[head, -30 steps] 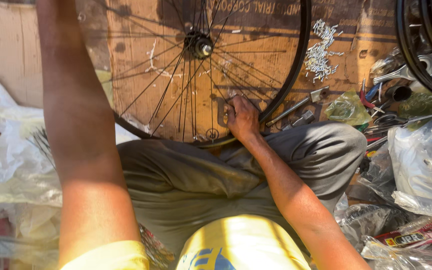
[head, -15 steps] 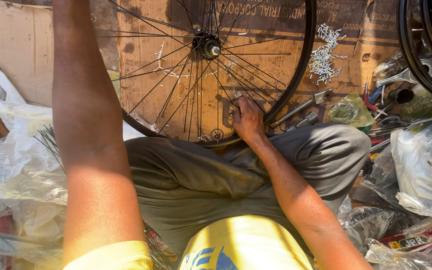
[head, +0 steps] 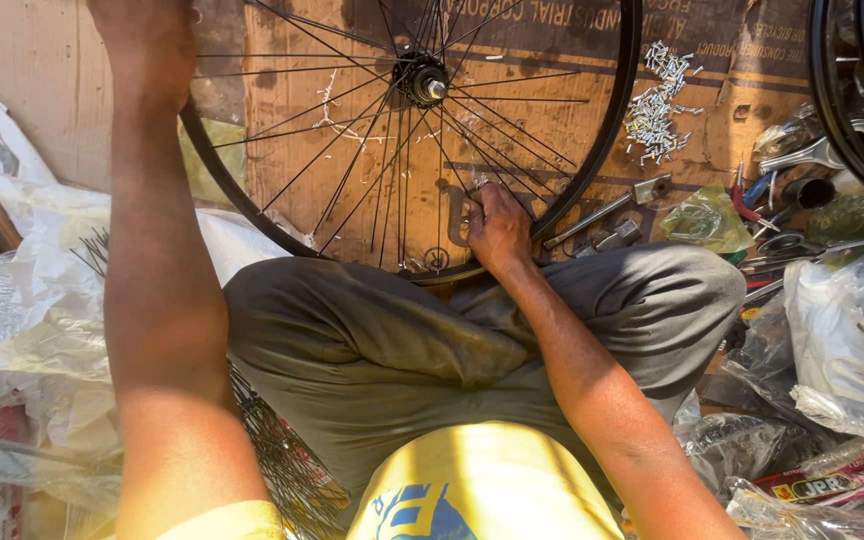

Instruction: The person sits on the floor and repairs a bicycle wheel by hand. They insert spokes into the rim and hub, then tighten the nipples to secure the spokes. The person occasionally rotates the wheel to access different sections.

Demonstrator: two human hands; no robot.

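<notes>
We are closing our right hand (head: 497, 228) in a tight grip on a spoke tool at the wheel (head: 602, 150); our left hand (head: 147, 30) is reaching up, its grip cut off from view.

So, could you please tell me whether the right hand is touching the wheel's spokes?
Touching. The head view shows the right hand with its fingers closed around the spokes just above the wheel rim.

We see a bicycle wheel (head: 422, 130) standing against our crossed legs (head: 452, 340), over a cardboard sheet (head: 352, 150). Our right hand (head: 497, 228) grips a small spoke tool (head: 455, 215) at the spokes near the lower rim. Our left hand (head: 147, 40) reaches up to the rim's left side, its fingers out of view. Loose metal nipples (head: 657, 100) lie scattered to the right.
</notes>
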